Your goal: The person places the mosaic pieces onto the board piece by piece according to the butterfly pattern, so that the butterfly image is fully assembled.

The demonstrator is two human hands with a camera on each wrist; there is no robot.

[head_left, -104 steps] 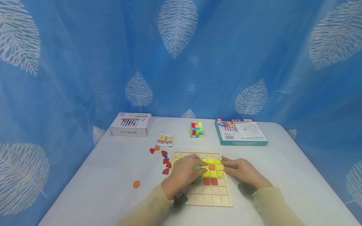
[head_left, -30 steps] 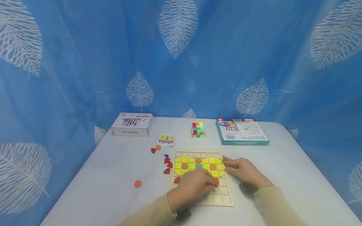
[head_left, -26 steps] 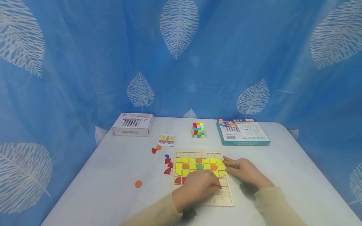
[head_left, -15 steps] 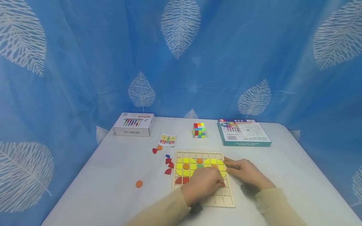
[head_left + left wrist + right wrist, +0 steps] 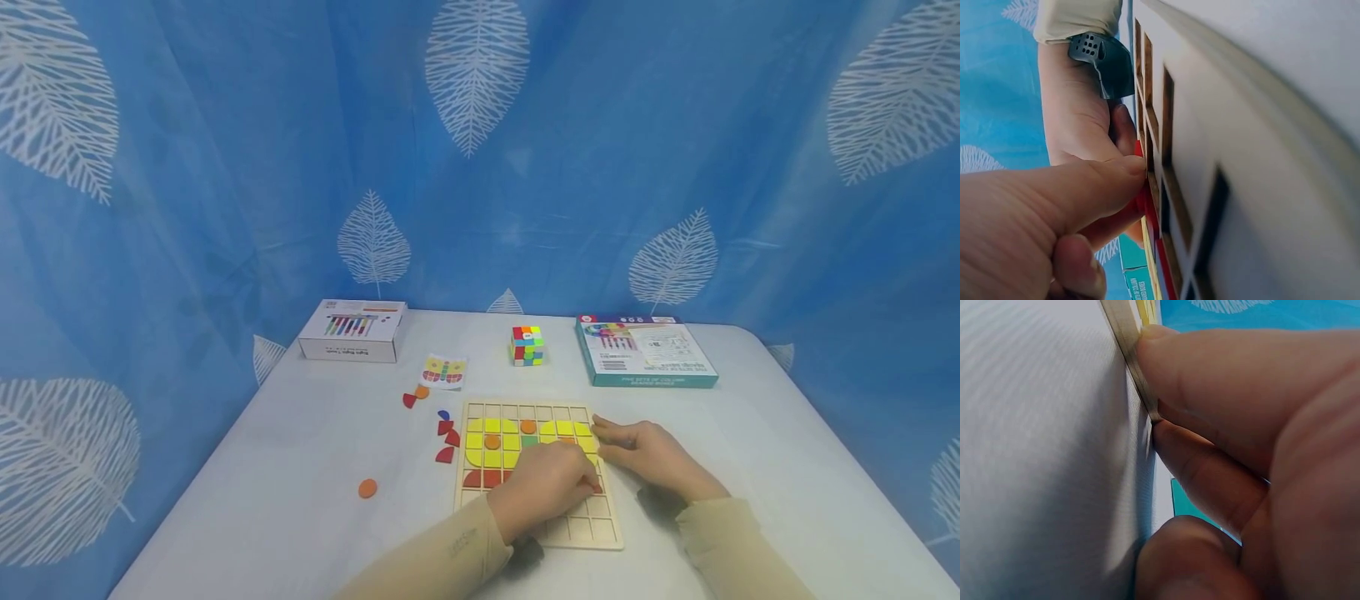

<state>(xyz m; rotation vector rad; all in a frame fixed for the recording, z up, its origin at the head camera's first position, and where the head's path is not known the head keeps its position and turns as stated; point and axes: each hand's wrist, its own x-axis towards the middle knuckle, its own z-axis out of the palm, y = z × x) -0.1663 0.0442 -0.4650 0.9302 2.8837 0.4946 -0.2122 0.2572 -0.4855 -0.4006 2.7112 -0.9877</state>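
Note:
My left hand (image 5: pixel 543 483) is over the wooden grid board (image 5: pixel 555 533), thumb and fingertips pinching a red quarter-circle tile (image 5: pixel 597 489) at the right end of the red row. In the left wrist view the thumb (image 5: pixel 1104 181) presses at the red tile's edge, close against the grid. Yellow tiles (image 5: pixel 492 458), an orange disc (image 5: pixel 528 426) and a green square (image 5: pixel 529 441) sit in cells above that row; the hand hides part of the board. My right hand (image 5: pixel 652 454) rests its thumb and fingertips against the board's right edge, fingers fairly straight.
Left of the board lie loose red tiles (image 5: pixel 445 455), a blue piece (image 5: pixel 444 415) and an orange disc (image 5: pixel 367 488). Behind are a picture card (image 5: pixel 444 372), a puzzle cube (image 5: pixel 527 346), a white box (image 5: pixel 352 331) and a teal-edged box (image 5: pixel 645 352).
My left hand has moved from the yellow area down and right to the red row's end, carrying a red tile. One loose red quarter-circle has left the table. The right hand stays put.

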